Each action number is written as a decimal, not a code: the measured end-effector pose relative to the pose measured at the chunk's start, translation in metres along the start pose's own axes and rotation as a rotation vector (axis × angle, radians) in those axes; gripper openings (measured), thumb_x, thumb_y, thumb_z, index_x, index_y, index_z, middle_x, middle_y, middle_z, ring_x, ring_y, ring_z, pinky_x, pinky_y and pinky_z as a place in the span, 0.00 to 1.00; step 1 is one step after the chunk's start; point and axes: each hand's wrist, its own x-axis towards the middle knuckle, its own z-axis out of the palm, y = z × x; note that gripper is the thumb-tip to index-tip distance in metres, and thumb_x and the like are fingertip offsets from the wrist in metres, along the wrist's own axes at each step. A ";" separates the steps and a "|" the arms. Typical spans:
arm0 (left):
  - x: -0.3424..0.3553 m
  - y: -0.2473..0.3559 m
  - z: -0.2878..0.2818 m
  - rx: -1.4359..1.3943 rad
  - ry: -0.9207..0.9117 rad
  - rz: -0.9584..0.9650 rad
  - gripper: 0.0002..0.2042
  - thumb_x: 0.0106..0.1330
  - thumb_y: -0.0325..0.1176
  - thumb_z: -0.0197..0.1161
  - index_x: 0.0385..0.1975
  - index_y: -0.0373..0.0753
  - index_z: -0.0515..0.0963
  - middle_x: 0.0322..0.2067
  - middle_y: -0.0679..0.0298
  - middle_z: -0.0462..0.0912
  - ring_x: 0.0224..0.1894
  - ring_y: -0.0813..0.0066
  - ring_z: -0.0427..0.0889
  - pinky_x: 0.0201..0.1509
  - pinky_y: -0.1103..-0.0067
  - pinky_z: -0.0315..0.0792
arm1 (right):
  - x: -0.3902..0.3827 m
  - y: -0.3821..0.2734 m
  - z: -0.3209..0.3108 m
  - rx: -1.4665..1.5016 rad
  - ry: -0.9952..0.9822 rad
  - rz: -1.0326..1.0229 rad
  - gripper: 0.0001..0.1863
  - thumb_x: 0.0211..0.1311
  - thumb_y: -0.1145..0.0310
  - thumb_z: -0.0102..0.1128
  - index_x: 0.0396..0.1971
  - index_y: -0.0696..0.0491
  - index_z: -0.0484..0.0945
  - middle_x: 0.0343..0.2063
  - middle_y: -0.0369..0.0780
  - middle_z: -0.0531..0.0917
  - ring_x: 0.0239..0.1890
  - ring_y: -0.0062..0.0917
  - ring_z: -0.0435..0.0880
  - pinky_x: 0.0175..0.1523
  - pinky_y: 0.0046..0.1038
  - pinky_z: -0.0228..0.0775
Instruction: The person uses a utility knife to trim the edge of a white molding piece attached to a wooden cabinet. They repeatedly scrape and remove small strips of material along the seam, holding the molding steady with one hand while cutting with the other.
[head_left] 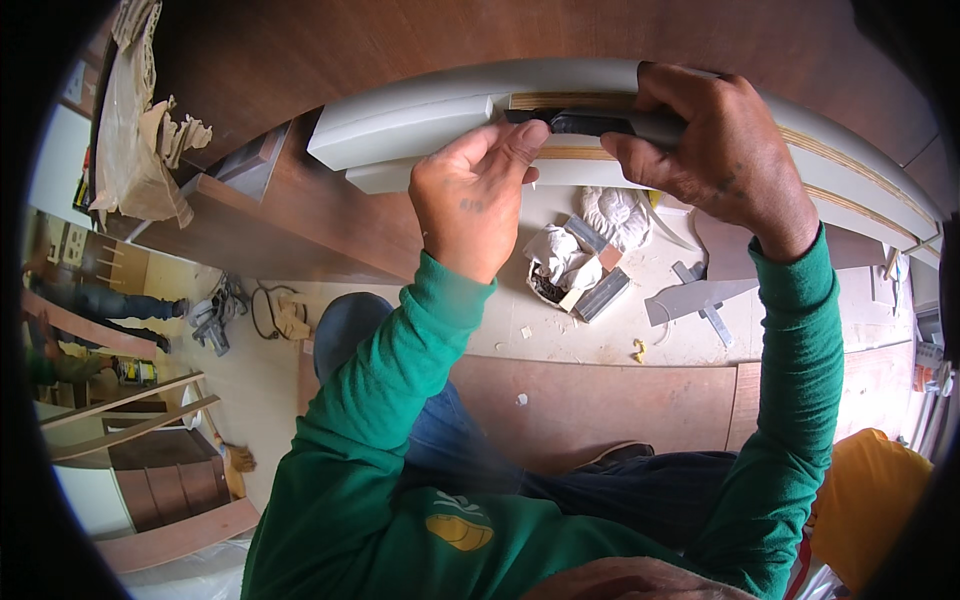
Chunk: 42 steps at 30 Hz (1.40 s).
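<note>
A long dark object (588, 123) with a glossy black face lies along the white panel's plywood edge; its exact kind I cannot make out. My right hand (728, 155) wraps round its right end, thumb below and fingers over the top. At the other end my left hand (468, 205) is closed in a pinch, thumb against the black face. Its other fingers are partly hidden. Behind both hands runs the white panel (400, 130) with its raw wood edge showing.
Below the panels, a container of white cloth (566, 260) and grey metal pieces (700, 295) lie on the floor. Torn cardboard (140, 140) hangs at upper left. A power tool (213, 315) and wooden strips (125, 415) lie left, near another person's legs (110, 300).
</note>
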 end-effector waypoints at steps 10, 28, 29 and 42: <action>0.001 0.000 -0.002 0.021 -0.006 -0.005 0.24 0.74 0.45 0.78 0.48 0.22 0.89 0.36 0.60 0.92 0.34 0.74 0.89 0.42 0.79 0.84 | 0.000 -0.001 0.003 -0.035 0.038 -0.024 0.22 0.61 0.53 0.84 0.36 0.57 0.85 0.30 0.48 0.90 0.30 0.37 0.94 0.38 0.38 0.89; 0.004 -0.003 -0.003 -0.006 -0.015 -0.001 0.21 0.73 0.40 0.78 0.47 0.23 0.89 0.37 0.60 0.92 0.35 0.75 0.89 0.43 0.79 0.86 | -0.002 -0.004 0.005 -0.102 0.065 -0.023 0.20 0.60 0.55 0.79 0.41 0.56 0.88 0.30 0.49 0.93 0.31 0.38 0.96 0.40 0.36 0.92; 0.005 -0.006 -0.004 -0.022 -0.018 0.003 0.20 0.74 0.40 0.78 0.47 0.23 0.89 0.38 0.60 0.92 0.36 0.76 0.89 0.43 0.79 0.86 | -0.001 -0.008 0.003 -0.096 0.058 -0.003 0.20 0.60 0.55 0.79 0.41 0.56 0.88 0.30 0.49 0.93 0.31 0.38 0.96 0.40 0.36 0.92; 0.010 -0.008 -0.011 -0.072 -0.081 -0.003 0.19 0.73 0.37 0.78 0.48 0.23 0.88 0.39 0.61 0.92 0.36 0.76 0.89 0.45 0.79 0.87 | -0.004 -0.020 0.001 -0.112 0.049 0.045 0.18 0.58 0.59 0.80 0.42 0.55 0.88 0.29 0.49 0.93 0.29 0.38 0.96 0.37 0.35 0.91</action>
